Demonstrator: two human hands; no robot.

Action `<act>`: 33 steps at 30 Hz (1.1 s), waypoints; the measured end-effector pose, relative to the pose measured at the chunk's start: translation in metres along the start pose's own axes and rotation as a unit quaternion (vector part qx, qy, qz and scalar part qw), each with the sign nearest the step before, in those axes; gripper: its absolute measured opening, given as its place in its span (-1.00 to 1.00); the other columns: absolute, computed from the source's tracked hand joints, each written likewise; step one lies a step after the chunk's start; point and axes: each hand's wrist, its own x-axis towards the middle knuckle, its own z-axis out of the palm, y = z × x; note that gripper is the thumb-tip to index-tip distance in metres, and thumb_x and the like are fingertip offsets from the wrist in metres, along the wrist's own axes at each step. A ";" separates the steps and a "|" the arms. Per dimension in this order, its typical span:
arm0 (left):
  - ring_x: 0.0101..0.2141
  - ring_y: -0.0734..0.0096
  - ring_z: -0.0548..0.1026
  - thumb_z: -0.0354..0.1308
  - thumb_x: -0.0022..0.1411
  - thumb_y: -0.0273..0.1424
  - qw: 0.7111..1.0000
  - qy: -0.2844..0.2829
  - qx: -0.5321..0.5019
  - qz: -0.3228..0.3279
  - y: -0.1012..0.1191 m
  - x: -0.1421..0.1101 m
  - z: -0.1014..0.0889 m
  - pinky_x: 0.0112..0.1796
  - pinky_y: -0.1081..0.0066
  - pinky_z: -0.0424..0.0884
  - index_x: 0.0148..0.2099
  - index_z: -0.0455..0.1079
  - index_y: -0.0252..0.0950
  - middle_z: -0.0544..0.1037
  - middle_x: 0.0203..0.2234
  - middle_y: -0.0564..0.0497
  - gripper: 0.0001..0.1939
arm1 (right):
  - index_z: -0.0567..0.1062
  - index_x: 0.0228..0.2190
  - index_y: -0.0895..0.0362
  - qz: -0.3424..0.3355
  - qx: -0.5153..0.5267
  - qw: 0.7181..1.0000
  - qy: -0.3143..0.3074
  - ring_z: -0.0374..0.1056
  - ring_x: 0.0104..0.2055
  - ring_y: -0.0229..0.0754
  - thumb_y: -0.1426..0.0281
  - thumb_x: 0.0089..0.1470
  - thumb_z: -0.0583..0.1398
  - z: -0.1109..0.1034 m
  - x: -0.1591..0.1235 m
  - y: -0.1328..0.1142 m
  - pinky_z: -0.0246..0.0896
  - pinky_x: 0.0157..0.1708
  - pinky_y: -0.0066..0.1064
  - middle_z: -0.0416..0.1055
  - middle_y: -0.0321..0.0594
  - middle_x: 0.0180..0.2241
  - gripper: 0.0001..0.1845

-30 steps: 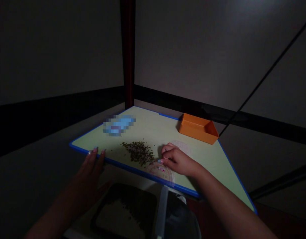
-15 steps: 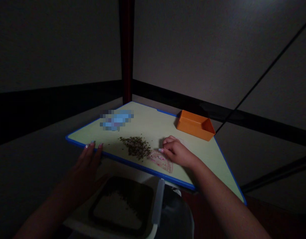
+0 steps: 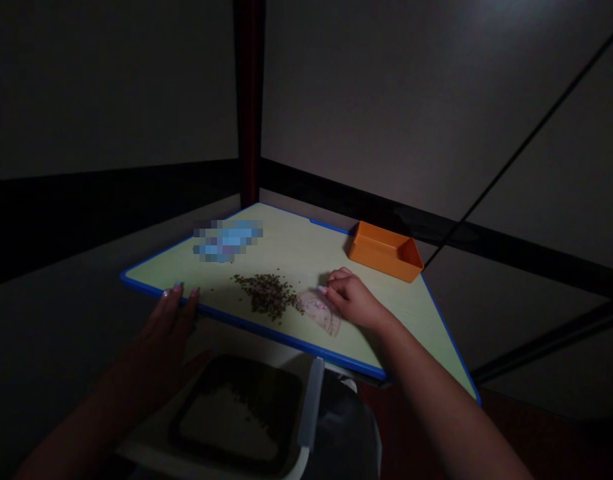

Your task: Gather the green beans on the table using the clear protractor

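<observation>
Printed film (image 3: 320,313) now lies nearer the seeds (image 3: 264,295), by right hand (image 3: 354,300).

At the fingertips of the right grip (image 3: 354,301) lies a translucent plastic film (image 3: 322,317) with a faint sheen. Beyond that grip, the orange tray (image 3: 386,252) is smooth moulded plastic, lightly glossy. The cutting board (image 3: 296,247) ahead of the left grip (image 3: 169,320) has a smooth, matt plastic face and a blue plastic edge. The dark granules (image 3: 264,295) between the grips appear rough.
</observation>
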 end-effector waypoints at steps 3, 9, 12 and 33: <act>0.30 -0.05 -0.19 -0.04 0.06 -0.06 1.000 -0.001 -0.003 0.000 -0.001 0.000 0.002 0.16 -0.02 0.13 0.30 -0.34 -0.31 -0.26 0.33 -0.27 -0.11 | 0.30 -0.68 0.16 0.021 -0.006 1.000 0.019 0.14 -0.36 -0.25 0.38 0.14 0.09 -0.005 -0.001 0.003 0.04 -0.29 -0.37 0.25 -0.25 -0.52 -0.63; 0.29 -0.08 -0.21 -0.04 0.05 -0.04 1.000 0.000 -0.006 0.000 -0.001 0.000 0.003 0.17 -0.04 0.11 0.30 -0.36 -0.31 -0.27 0.33 -0.28 -0.09 | 0.34 -0.65 0.16 0.035 -0.033 0.999 0.010 0.15 -0.35 -0.24 0.37 0.14 0.11 -0.003 -0.002 0.007 0.04 -0.26 -0.35 0.26 -0.25 -0.51 -0.66; 0.30 -0.07 -0.20 -0.05 0.07 -0.05 1.000 0.001 -0.009 0.001 0.000 0.001 0.001 0.17 -0.03 0.11 0.30 -0.37 -0.30 -0.27 0.33 -0.27 -0.11 | 0.33 -0.65 0.16 0.012 -0.021 1.000 -0.005 0.15 -0.36 -0.25 0.37 0.14 0.11 0.000 -0.001 0.006 0.05 -0.27 -0.37 0.26 -0.26 -0.51 -0.65; 0.29 -0.10 -0.19 -0.04 0.06 -0.05 1.000 -0.005 0.000 -0.005 0.002 0.002 0.000 0.15 -0.04 0.14 0.29 -0.33 -0.35 -0.23 0.32 -0.31 -0.10 | 0.29 -0.68 0.16 -0.066 0.055 0.995 -0.057 0.16 -0.35 -0.25 0.35 0.16 0.08 -0.010 -0.002 -0.015 0.08 -0.25 -0.37 0.24 -0.25 -0.50 -0.60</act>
